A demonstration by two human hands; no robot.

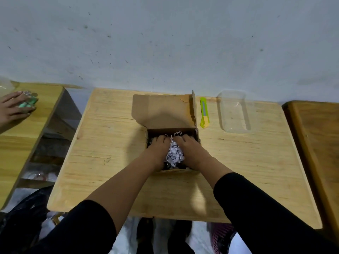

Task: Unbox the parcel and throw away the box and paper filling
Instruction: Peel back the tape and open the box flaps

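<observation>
A cardboard box point(166, 114) sits near the middle of the wooden counter point(102, 143), its lid flap thrown back toward the wall and one side flap standing upright on the right. Both of the person's hands are plunged into the open box. The left hand point(158, 147) and the right hand point(189, 146) lie on either side of a heap of white shredded paper filling point(174, 155), fingers curled down into it at the far end. The fingertips are buried in the shreds, so whether they grip anything beneath cannot be told; the hands look cupped around the heap rather than spread flat. The inside of the box is dark, and whatever lies under the filling is hidden. The near wall of the box is partly covered by the forearms, which emerge from black sleeves pushed up.

Just right of the box lies a green and yellow utility knife point(204, 112), apart from it, and further right a clear plastic container point(233, 111), hard to make out against the wood. At the left edge, on a neighbouring counter, another person's hand point(13, 108) rests on some green objects, cut off by the frame. Below the counter's near edge, dark shapes and a pink mesh item are too dim to identify.
</observation>
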